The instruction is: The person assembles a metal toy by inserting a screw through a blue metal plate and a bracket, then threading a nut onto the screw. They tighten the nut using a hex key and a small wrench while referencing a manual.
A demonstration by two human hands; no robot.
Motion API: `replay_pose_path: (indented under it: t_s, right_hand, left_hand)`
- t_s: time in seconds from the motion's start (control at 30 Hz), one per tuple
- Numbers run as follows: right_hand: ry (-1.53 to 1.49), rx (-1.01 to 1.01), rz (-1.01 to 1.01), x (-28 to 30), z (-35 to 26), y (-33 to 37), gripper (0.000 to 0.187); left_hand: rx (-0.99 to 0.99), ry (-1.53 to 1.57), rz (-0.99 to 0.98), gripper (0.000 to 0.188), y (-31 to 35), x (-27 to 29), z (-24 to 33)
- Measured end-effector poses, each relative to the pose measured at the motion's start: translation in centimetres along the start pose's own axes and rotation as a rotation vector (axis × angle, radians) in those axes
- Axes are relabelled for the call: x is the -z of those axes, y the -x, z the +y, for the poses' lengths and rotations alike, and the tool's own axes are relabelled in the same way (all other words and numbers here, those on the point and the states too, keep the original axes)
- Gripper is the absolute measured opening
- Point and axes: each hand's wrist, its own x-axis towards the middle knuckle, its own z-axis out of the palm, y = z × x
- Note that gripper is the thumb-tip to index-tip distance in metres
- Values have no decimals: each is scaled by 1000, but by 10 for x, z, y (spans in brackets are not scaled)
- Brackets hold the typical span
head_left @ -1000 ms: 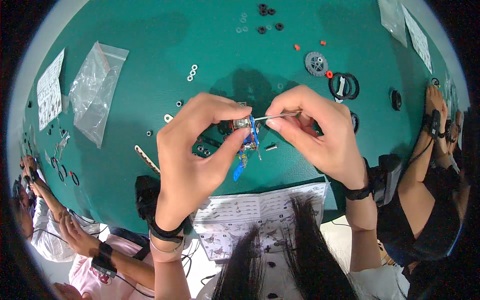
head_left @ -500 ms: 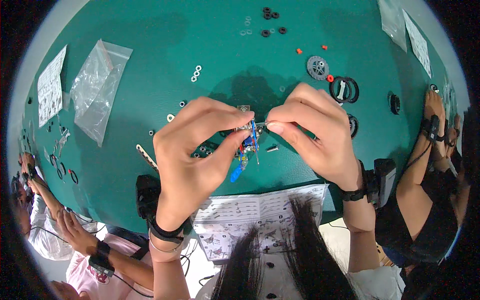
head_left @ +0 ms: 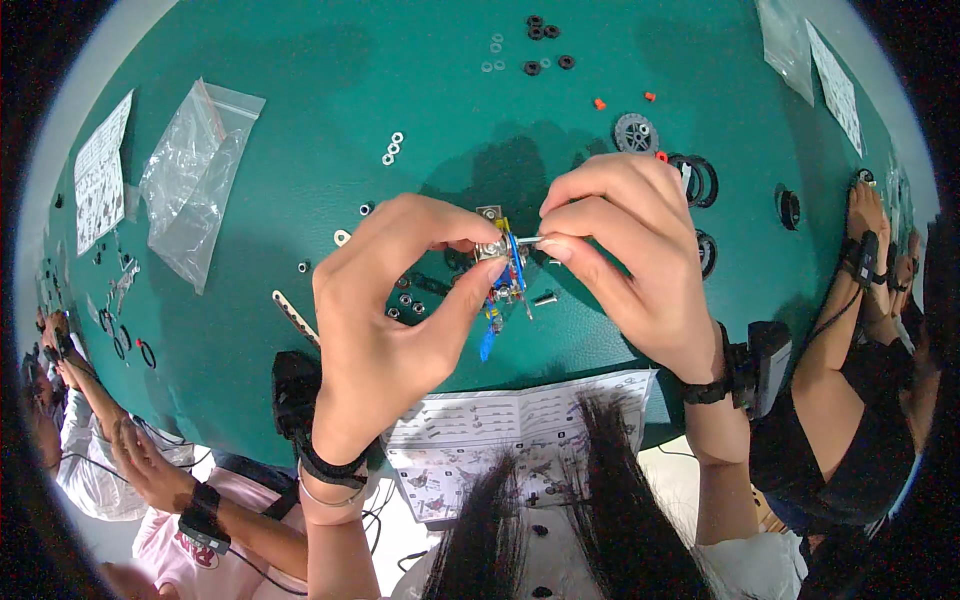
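My left hand (head_left: 395, 290) pinches a small model of metal pieces with blue, yellow and red parts (head_left: 508, 272) between thumb and index finger. From its near side a blue tip (head_left: 487, 346) sticks out. My right hand (head_left: 630, 245) pinches a thin silver rod (head_left: 531, 240) that meets the model's right side; what its far end is like, I cannot make out. Just below the right fingertips, a loose silver screw (head_left: 545, 299) lies on the table. Several small nuts (head_left: 405, 299) rest beside my left thumb, partly hidden by the hand.
A printed instruction sheet (head_left: 460, 430) lies at the near edge. Beyond my right hand are a grey wheel (head_left: 632, 132) and black rings (head_left: 708, 182). White nuts (head_left: 391, 148), a clear bag (head_left: 180, 190) and a perforated strip (head_left: 294, 318) lie left. Other people sit at both sides.
The model has tilted in my left fingers, its blue tip swinging slightly right. My right hand has shifted a little, its fingers more curled around the rod.
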Motion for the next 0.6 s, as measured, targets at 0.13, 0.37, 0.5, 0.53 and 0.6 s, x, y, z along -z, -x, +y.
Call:
replay_pose_path:
  t_s: [0.13,0.37,0.5,0.53,0.6]
  right_hand:
    - [23,41,23,-1,1,-2,10]
    - [-24,6,-21,0,2,-2,8]
    - [-55,-11,-8,-1,3,-2,7]
    - [-78,-18,-12,-1,3,-3,7]
    - [-103,-24,-15,-2,4,-3,7]
  left_hand:
    - [30,57,-25,16,-1,1,0]
    - [21,91,-73,20,-1,0,-6]
    - [116,179,-100,17,-4,6,-4]
    - [116,177,-169,16,-6,10,-4]
    - [133,229,-175,17,-6,11,-11]
